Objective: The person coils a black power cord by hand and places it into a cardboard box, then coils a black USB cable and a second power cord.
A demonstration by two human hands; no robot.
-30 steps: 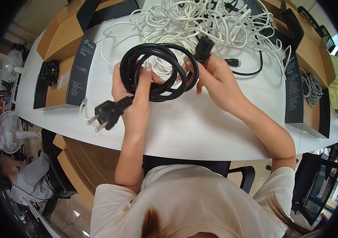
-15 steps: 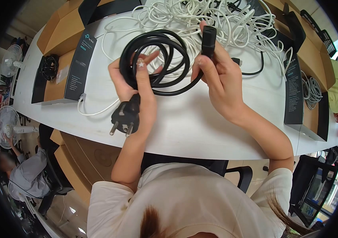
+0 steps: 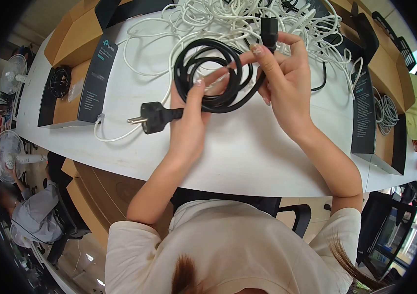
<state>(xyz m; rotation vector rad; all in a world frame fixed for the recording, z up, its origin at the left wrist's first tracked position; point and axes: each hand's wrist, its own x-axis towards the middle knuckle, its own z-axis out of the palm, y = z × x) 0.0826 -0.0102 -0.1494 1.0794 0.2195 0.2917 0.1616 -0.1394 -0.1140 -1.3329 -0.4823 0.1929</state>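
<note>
A coiled black power cord (image 3: 184, 73) is held up above the white table. My left hand (image 3: 191, 117) is closed around the lower left of the coil, thumb in front and fingers reaching through the loops. The two-pin plug (image 3: 153, 117) sticks out to the left beside that hand. My right hand (image 3: 287, 78) grips the other end, just below the black socket connector (image 3: 269, 33), which points up. Behind the cord, a large tangle of white cables (image 3: 208, 19) covers the far part of the table.
On the left stands an open cardboard box (image 3: 74, 93) with a bundled black cable (image 3: 60, 82). Another open box (image 3: 365, 112) at right contains a grey cable coil (image 3: 386, 113). A white cable (image 3: 120, 139) trails near the left box. A seated person (image 3: 37, 210) is at lower left.
My left hand and the coil have shifted right, and the plug has swung from pointing down to pointing left. My right hand has moved slightly right and up with the connector.
</note>
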